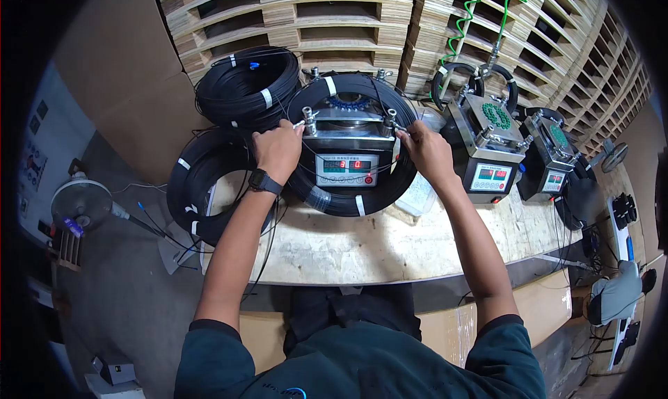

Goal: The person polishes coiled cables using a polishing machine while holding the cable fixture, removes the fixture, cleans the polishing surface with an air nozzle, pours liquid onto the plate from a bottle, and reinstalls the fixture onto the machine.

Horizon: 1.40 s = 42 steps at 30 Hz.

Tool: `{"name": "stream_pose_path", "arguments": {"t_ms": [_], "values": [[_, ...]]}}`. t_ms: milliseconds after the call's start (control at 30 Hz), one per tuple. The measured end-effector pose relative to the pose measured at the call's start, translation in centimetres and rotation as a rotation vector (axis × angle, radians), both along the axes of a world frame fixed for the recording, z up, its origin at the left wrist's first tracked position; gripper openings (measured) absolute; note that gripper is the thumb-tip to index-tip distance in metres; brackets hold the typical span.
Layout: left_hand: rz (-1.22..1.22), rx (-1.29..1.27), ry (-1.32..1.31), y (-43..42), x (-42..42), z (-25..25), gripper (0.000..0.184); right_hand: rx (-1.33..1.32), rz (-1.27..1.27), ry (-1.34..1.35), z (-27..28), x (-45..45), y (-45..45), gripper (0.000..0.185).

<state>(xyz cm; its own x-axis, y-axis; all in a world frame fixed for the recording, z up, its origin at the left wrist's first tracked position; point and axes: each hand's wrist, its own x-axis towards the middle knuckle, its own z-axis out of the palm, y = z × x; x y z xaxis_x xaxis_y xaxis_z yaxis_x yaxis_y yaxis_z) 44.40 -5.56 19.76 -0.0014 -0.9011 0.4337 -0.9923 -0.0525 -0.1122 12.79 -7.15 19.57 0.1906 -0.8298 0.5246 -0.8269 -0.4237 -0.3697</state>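
Both grips pinch closed, left hand (pixel 278 150) on the left lever (pixel 300 124), right hand (pixel 428 154) on the right lever (pixel 399 127); the machine (pixel 348 147) sits on the tabletop (pixel 334 249), ringed by black cable (pixel 314 196)!

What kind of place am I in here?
Probably a factory workshop: there are machines with digital displays on a wooden bench, coils of black cable, and stacked wooden pallets behind.
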Motion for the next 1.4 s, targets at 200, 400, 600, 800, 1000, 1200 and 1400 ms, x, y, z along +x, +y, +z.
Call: {"name": "stream_pose_path", "arguments": {"t_ms": [200, 400, 600, 800, 1000, 1200, 1400], "values": [[-0.085, -0.227, 0.400, 1.9, 0.8, -4.5, 0.034, -0.285, 0.082, -0.226, -4.4, 2.0, 5.0, 0.041], [-0.337, -0.677, 0.679, 2.9, -0.1, -9.3, 0.036, -0.147, 0.086, 0.129, -10.8, 5.4, 11.1, 0.039], [-0.372, -0.760, 0.753, 0.2, -1.2, -7.0, 0.036, -0.088, -0.002, 0.234, -10.7, 6.7, 10.4, 0.045], [-0.361, -0.743, 0.733, -3.9, -2.1, -4.1, 0.037, -0.087, -0.014, 0.289, -10.1, 7.4, 10.0, 0.046], [-0.357, -0.740, 0.634, -3.5, -2.3, -5.1, 0.036, 0.074, -0.029, 0.384, -9.0, 8.2, 9.2, 0.046], [-0.329, -0.706, 0.637, -3.3, -2.3, -5.1, 0.027, 0.088, -0.023, 0.385, -9.1, 8.5, 8.6, 0.043], [-0.347, -0.707, 0.634, -3.1, -2.3, -4.9, 0.026, 0.083, -0.004, 0.441, -8.9, 8.4, 8.3, 0.042]]}}
